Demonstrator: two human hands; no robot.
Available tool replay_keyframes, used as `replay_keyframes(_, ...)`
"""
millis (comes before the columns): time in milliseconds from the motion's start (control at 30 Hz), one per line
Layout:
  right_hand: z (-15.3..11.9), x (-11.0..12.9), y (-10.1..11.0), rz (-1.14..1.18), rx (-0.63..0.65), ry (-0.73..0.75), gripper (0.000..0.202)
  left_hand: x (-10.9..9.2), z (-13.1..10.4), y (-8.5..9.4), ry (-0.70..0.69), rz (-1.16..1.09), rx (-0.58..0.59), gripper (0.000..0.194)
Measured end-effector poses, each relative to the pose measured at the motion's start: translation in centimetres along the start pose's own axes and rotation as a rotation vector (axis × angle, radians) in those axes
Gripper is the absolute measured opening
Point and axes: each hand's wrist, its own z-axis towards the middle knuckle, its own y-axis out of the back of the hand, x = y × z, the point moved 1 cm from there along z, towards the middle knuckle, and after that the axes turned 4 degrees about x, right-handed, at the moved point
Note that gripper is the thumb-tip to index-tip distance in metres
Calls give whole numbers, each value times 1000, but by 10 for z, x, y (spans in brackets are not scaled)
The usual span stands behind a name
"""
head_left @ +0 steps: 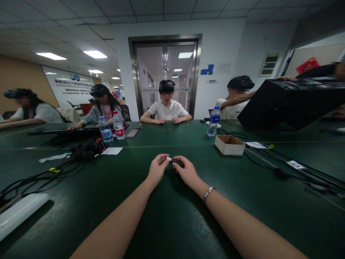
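Both my hands meet over the middle of the dark green table (172, 216). My left hand (157, 168) pinches one end of a small dark part with a silvery tip (171, 159). My right hand (186, 171), with a metal bracelet on its wrist, grips the other end of the same small part. The piece is too small to tell what it is. Both forearms stretch forward from the bottom edge of the view.
An open cardboard box (229, 144) sits to the right, with black cables (291, 169) beyond it. Water bottles (105, 129) (214, 121), a black bundle of gear (87, 150) and a white strip (21, 212) lie left. Several people sit around the table.
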Motion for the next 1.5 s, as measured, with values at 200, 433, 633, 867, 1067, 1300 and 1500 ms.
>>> replay_keyframes(200,-2,1,2,-40,-2,33,25,1,2,0,19,-33,-26,23)
replay_keyframes(433,-2,-1,1,-48,-2,51,24,1,2,2,34,-27,-25,21)
replay_keyframes(633,-2,0,1,-55,-6,70,23,4,4,2,41,-13,-50,25)
replay_keyframes(867,-2,1,1,-4,-3,52,22,6,4,3,-23,-28,-19,33)
replay_keyframes(1067,-1,-2,-1,56,18,4,24,3,2,3,-54,29,14,31)
replay_keyframes(1300,-1,4,1,70,51,-78,26,3,2,3,-67,52,72,26)
replay_keyframes(1500,-1,4,0,59,62,-64,26,0,1,1,-34,38,110,25)
